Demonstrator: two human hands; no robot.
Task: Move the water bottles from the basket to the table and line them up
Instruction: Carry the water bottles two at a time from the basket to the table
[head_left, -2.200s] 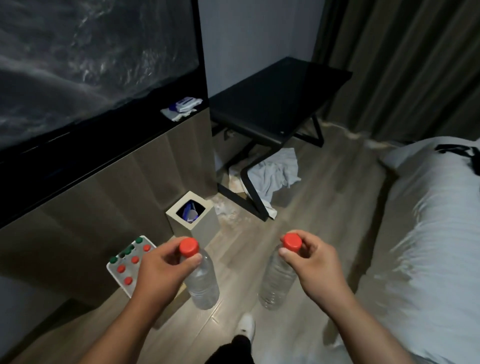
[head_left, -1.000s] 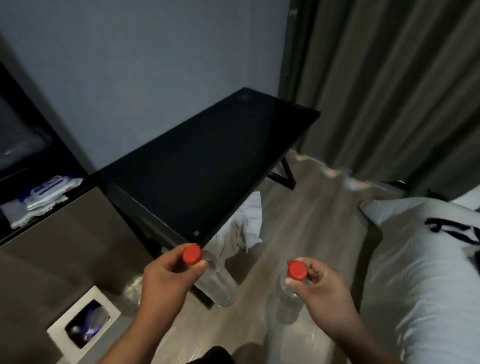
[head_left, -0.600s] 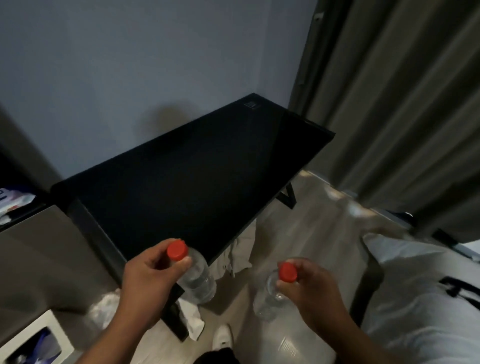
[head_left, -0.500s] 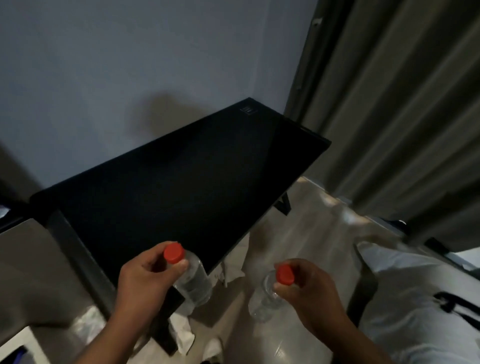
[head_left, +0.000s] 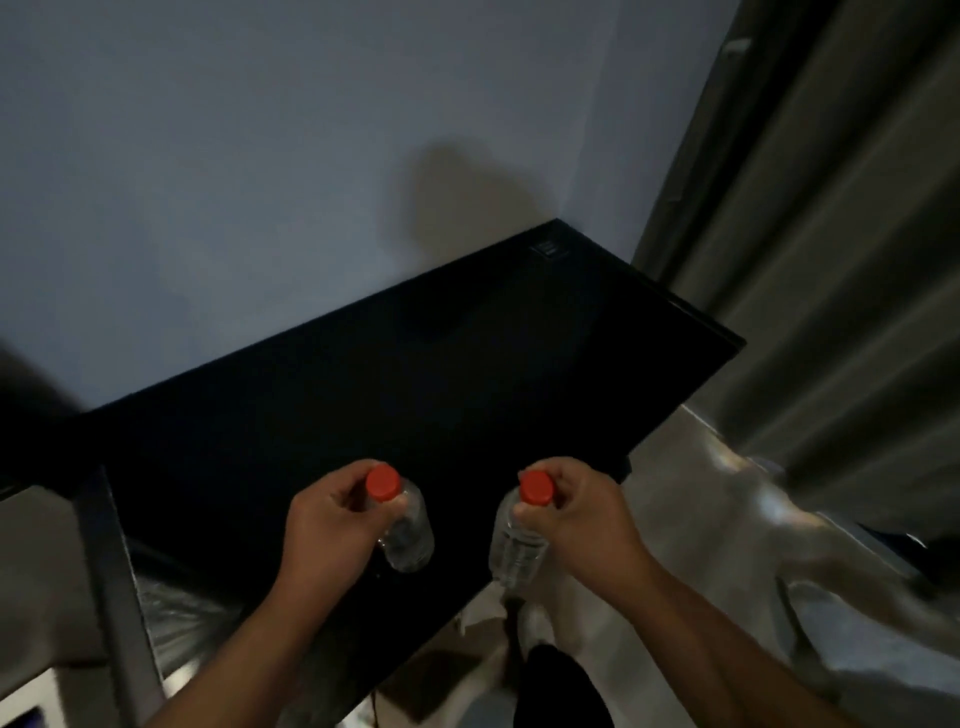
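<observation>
**Two bottles at the table edge, neither set down yet**

Progress: early, by my read. No bottle is seen standing on the black table (head_left: 467, 364), so the line-up hasn't begun. The basket is out of view, so I can't tell how many are left to fetch. What's left for this pair: lower both onto the top, let go, set them side by side.

L hand (head_left: 332, 525): fingers and thumb curled round the neck of the L bottle (head_left: 408, 538), just under its red cap. The bottle hangs over the tabletop near the front edge. Whether its base touches the top, can't tell.

R hand (head_left: 576, 519): same grip, pinching the neck of the R bottle (head_left: 517, 553). This one sits right at the table's near edge, base approx over the lip, part over the floor.

Orientation: both clear, long axis near vertical, caps up toward the camera, bases down. In the view the L bottle's base swings to approx 5 o'clock from its cap, the R bottle's to approx 6–7 o'clock. The two are near each other but apart.

Curtain (head_left: 831, 260) hangs at 3 o'clock of the table, wall at 12.
</observation>
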